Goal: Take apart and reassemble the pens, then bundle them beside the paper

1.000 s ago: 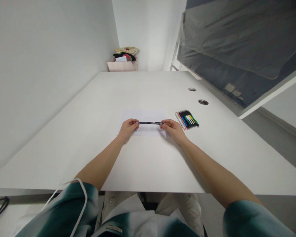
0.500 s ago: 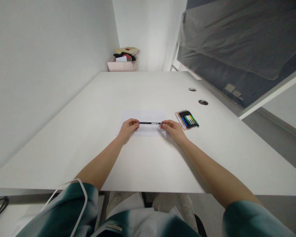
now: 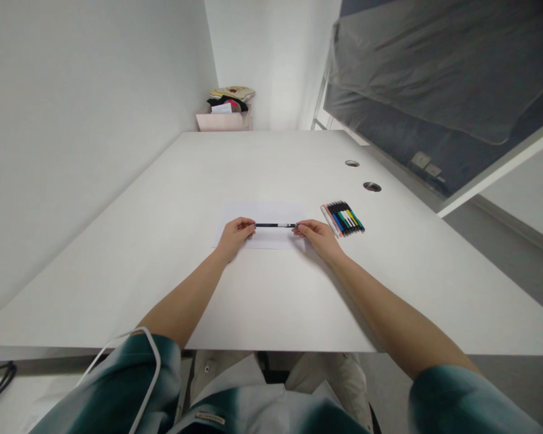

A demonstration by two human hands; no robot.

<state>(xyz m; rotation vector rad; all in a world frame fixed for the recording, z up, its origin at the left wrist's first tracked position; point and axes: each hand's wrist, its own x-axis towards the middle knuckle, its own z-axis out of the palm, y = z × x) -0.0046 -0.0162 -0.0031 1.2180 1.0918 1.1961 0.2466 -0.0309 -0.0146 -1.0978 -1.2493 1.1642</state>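
Observation:
A slim black pen (image 3: 269,225) with a pale section toward its right end is held level between my two hands. My left hand (image 3: 236,235) pinches its left end, and my right hand (image 3: 317,235) pinches its right end. Both fingertips cover the pen's tips. Beneath the pen lies a white sheet of paper (image 3: 265,211) on the white table (image 3: 262,295). Just right of my right hand, several pens (image 3: 342,218) lie side by side in a row, with black, white, pink, blue, green and yellow parts.
Two round metal-rimmed holes (image 3: 371,187) are set into the table's right side. At the far end stands a pale box (image 3: 219,122) with cloth and papers in it. A wall (image 3: 81,120) borders the left; a grey covered panel (image 3: 434,72) stands beyond the right edge.
My hands and the pen keep nearly the same place. My legs below the table edge have shifted slightly, and the view has moved a little.

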